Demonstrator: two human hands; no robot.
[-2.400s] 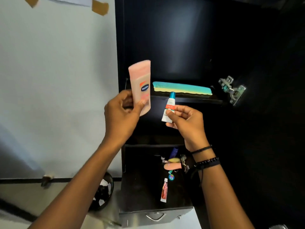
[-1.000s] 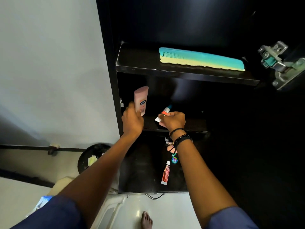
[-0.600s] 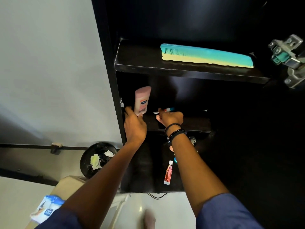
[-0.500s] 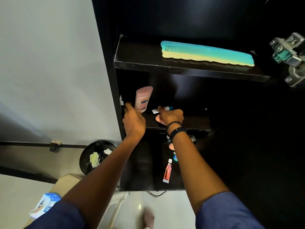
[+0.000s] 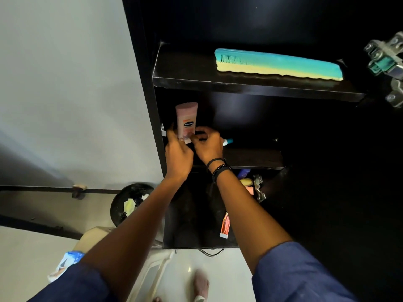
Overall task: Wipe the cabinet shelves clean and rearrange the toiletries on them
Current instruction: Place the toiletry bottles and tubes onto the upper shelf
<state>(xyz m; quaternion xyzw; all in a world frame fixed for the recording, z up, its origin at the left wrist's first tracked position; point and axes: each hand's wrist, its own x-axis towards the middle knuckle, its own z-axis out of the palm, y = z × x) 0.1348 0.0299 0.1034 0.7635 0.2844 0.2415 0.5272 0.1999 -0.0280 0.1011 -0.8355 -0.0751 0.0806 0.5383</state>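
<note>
Left hand (image 5: 177, 153): I see it raised to the middle shelf (image 5: 250, 158), finger and thumb pinching the foot of the pink lotion bottle (image 5: 186, 119).
Right hand (image 5: 208, 147): alongside, fingers curled at the bottle's base; I cannot tell its grasp.
Bottle: upright, at the shelf's left end.
Small tube (image 5: 227, 141): blue cap showing just past the right hand.
Upper shelf (image 5: 239, 85): holds a teal-and-yellow comb (image 5: 277, 64).
Room: pale wall (image 5: 65, 83), black bin (image 5: 130, 203) on the floor.
Label: "Vaseline".

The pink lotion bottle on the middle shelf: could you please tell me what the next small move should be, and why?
Probably let go of the pink lotion bottle with the left hand: it already stands upright at the left end of the middle shelf, and the right hand is at its base.
</note>
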